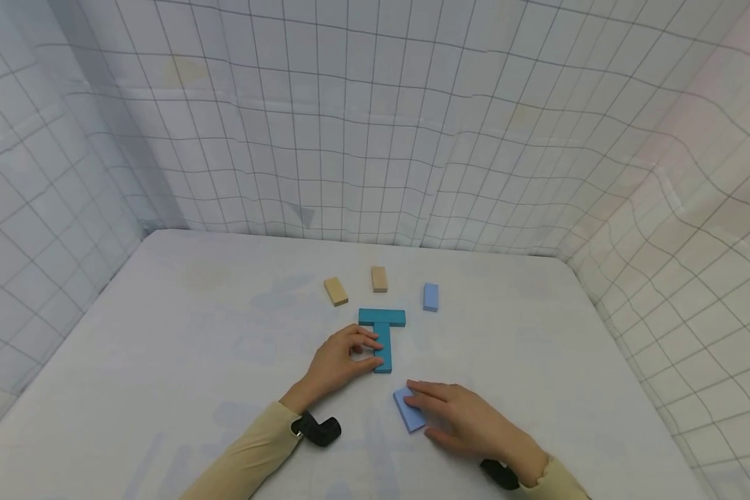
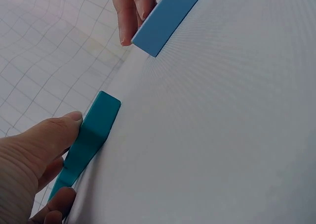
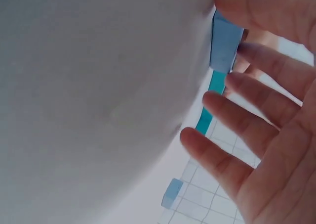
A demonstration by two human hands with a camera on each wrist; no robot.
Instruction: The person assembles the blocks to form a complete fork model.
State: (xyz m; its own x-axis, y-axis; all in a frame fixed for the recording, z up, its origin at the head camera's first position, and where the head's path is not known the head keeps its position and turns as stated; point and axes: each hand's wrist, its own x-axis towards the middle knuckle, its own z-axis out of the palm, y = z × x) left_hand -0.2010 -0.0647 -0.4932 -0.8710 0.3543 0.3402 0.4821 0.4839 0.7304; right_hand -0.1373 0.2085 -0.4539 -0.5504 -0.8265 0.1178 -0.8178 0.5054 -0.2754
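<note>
My left hand [image 1: 340, 357] has its thumb and fingers bent around the left side of a teal block [image 1: 384, 353], fingertips on it. In the left wrist view the thumb lies against this teal block [image 2: 94, 130]. A second teal block [image 1: 382, 317] lies crosswise at its far end, so the two form a T. Nearer to the body, my right hand [image 1: 465, 420] holds a light blue block [image 1: 408, 410] lying at a slant, with fingers at its far end and thumb at its near end. In the right wrist view, the other fingers spread beside this blue block [image 3: 226, 43].
Beyond the T lie two pale wooden blocks [image 1: 335, 291] [image 1: 379, 279] and, to their right, another light blue block [image 1: 430, 297]. All rest on a white table [image 1: 225, 375]. Grid-patterned white curtains [image 1: 375, 125] enclose the table at the back and sides.
</note>
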